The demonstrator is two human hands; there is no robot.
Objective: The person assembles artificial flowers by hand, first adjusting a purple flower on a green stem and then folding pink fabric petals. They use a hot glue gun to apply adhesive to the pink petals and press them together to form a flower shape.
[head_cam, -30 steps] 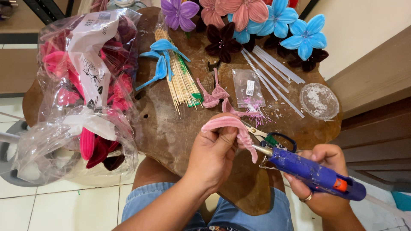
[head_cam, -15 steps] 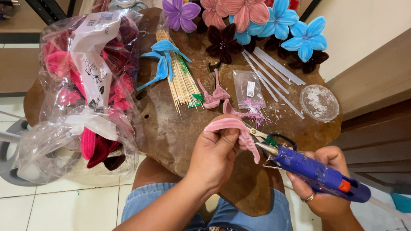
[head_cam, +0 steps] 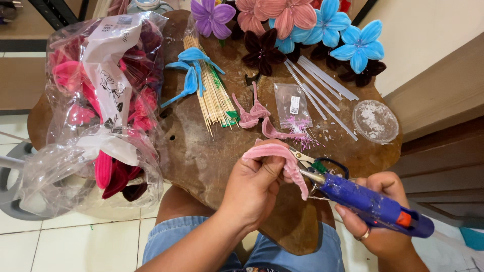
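Bags (head_cam: 101,116) of fuzzy petals sit left on the table (head_cam: 201,161). Left hand (head_cam: 254,186), grip pinched on the pink petal (head_cam: 282,158) above the near table edge; I judge it light, soft and crushable, best held at the base. Right hand (head_cam: 380,211), grip wrapped round the blue glue gun (head_cam: 370,204), nozzle at the petal.
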